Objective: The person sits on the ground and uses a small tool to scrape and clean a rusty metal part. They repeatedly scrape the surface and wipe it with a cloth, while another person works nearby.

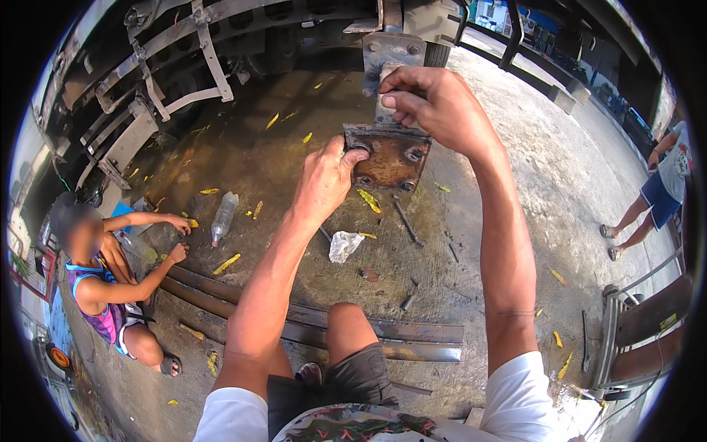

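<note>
My left hand (331, 169) grips the left edge of a rusty square steel plate (390, 163) with bolts or nuts at its corners, its thumb at the upper-left fastener. Above the plate, my right hand (420, 103) is closed with fingertips against a grey upright steel bar (384, 114); whether they pinch something small is hidden. The bar runs up to a bolted grey bracket (392, 48) under the truck.
Truck framework (169, 66) hangs at upper left. A crouching person (110, 295) works lower left; another (663, 177) stands right. On the wet concrete lie long steel strips (398, 331), a plastic bottle (224, 219), crumpled plastic (345, 245) and rods (409, 225). Cylinders (648, 324) rest on a trolley.
</note>
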Tool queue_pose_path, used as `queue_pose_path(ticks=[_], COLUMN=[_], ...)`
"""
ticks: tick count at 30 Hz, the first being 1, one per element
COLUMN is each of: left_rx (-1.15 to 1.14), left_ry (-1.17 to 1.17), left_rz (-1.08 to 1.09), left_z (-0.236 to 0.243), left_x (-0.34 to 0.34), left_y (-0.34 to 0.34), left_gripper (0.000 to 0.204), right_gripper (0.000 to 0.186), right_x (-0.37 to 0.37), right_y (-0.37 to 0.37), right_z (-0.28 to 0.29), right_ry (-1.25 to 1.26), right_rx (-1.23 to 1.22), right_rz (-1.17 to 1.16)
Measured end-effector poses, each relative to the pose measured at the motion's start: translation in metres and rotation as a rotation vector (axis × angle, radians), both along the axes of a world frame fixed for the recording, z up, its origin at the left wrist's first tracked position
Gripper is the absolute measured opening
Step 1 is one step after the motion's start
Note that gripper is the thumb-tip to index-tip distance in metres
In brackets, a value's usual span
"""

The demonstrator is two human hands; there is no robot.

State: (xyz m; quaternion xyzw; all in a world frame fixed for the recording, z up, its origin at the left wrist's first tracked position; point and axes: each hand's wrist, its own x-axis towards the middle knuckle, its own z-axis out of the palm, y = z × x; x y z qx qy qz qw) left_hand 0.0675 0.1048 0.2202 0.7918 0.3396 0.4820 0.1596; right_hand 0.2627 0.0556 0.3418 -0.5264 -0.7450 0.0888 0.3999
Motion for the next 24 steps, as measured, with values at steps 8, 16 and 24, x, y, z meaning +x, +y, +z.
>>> queue_pose_path(ticks=[8, 16, 24], left_rx=[0.001, -0.028, 0.009], left_ry=[-0.021, -0.016, 0.033], left_rz=[0.154, 0.115, 0.012], left_z=[-0.015, -0.004, -0.005], left_x=[0.015, 0.010, 0.007], left_y=[-0.010, -0.011, -0.002], left_gripper=[0.032, 0.040, 0.035], right_gripper=[0.027, 0.031, 0.046], right_x=[-0.034, -0.039, -0.018], right_y=[0.090, 0.132, 0.137], right_z=[0.037, 0.016, 0.024], right_ry=[-0.920, -1.165, -0.978], right_rx=[-0.268, -0.596, -0.632], right_rz=[0.153, 0.297, 0.344])
